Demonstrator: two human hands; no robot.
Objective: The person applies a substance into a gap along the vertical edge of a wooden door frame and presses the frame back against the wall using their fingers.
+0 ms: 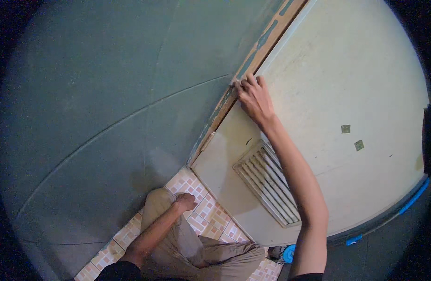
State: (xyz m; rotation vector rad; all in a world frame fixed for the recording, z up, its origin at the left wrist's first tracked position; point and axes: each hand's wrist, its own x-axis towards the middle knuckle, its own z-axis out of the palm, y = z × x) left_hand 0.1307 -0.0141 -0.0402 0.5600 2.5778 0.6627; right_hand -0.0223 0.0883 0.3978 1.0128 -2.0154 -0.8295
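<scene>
My right hand (255,96) is raised to the wooden door frame (267,40), with the fingers bent and pinched together against its edge. Whatever sits between those fingertips is too small to make out. Patches of dark green paint mark the bare brown wood. A thin raised line (145,107) runs across the green wall (84,56) and reaches the frame right by the fingertips. Lower down, my left hand (185,202) rests closed by my bent knee, and nothing shows sticking out of it.
On the right stands a cream door (356,70) with a slatted vent (267,185) low in it and two small square stickers. Patterned tiles (211,220) cover the floor beneath my folded legs. A blue round item (289,253) lies near the door's bottom edge.
</scene>
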